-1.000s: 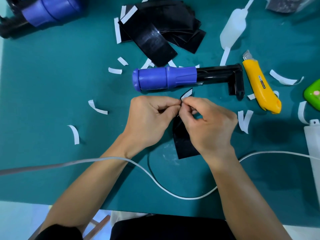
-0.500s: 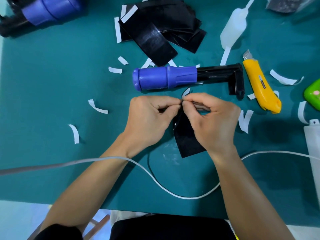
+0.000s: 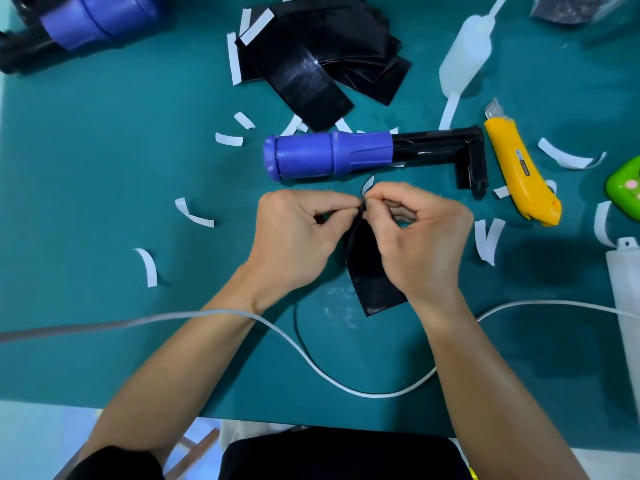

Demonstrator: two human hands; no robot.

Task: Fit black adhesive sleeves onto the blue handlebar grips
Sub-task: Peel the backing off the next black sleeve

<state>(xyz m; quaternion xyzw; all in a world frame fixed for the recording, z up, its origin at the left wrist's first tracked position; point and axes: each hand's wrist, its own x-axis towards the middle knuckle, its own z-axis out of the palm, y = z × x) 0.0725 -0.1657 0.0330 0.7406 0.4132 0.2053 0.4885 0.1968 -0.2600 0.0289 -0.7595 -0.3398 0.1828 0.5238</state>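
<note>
A blue handlebar grip [image 3: 329,155] on a black L-shaped bar [image 3: 440,148] lies across the middle of the green mat. Just below it, my left hand [image 3: 298,237] and my right hand [image 3: 419,240] meet fingertip to fingertip, both pinching the top edge of a black adhesive sleeve [image 3: 370,271]. A small white backing strip [image 3: 367,184] sticks up from that pinch. The sleeve hangs down toward me, its right part hidden behind my right hand. A pile of black sleeves [image 3: 311,60] lies behind the grip. A second blue grip [image 3: 93,19] sits at the far left corner.
A yellow utility knife [image 3: 519,168] lies right of the bar. White squeeze bottles stand at the back [image 3: 464,57] and the right edge [image 3: 627,289]. Several white backing strips [image 3: 147,266] litter the mat. A white cable [image 3: 346,386] loops across the near side. A green object [image 3: 627,188] is far right.
My right hand has turned and lifted slightly at the pinch, and the lower end of the black sleeve has swung a little to the right. The grip has not moved.
</note>
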